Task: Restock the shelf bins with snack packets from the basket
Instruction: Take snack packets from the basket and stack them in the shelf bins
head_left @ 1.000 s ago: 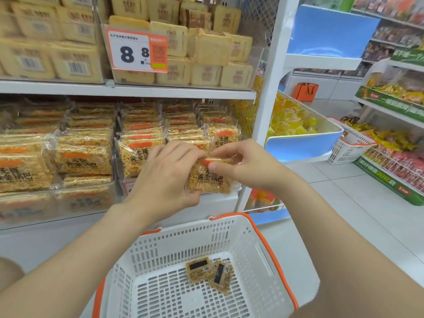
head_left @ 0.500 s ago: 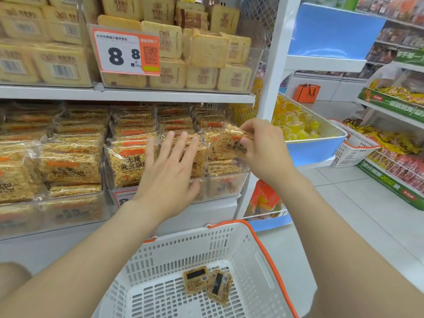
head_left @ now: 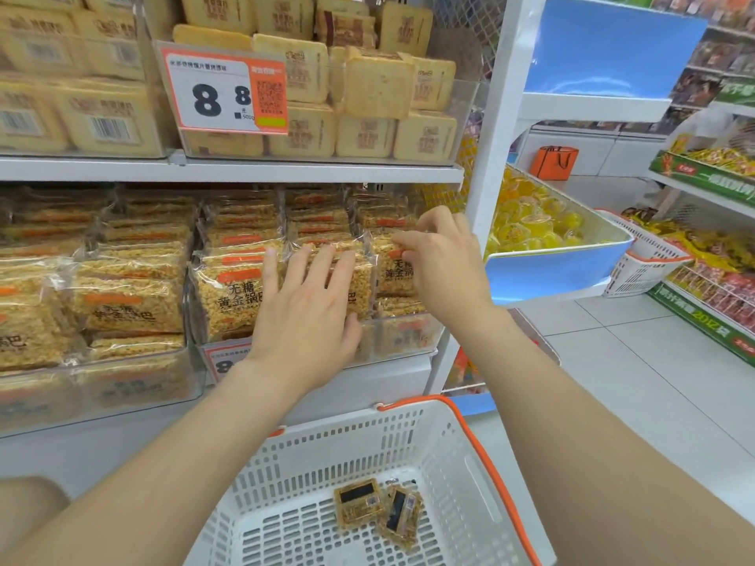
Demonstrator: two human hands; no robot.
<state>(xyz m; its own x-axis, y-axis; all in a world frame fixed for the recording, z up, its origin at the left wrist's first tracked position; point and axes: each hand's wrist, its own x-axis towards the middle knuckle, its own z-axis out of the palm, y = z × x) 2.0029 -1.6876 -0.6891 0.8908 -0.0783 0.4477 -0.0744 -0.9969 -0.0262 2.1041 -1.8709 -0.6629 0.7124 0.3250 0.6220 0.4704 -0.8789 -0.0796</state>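
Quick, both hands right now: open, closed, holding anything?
Left hand: open, fingers flat against the binned packets.
Right hand: pinching the top edge of a snack packet.

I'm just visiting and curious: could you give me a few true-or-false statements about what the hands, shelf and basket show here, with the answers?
1. Two loose packets lie in the white basket. True.
2. The left hand grips the basket's handle. False: it lies flat, fingers straight, against the stocked packets in the shelf bin.
3. The right hand pinches the top of a front packet at that bin's right end. True.
4. The price tag above reads 5.5. False: it reads 8.8.
5. The blue tray to the right holds yellow goods. True.
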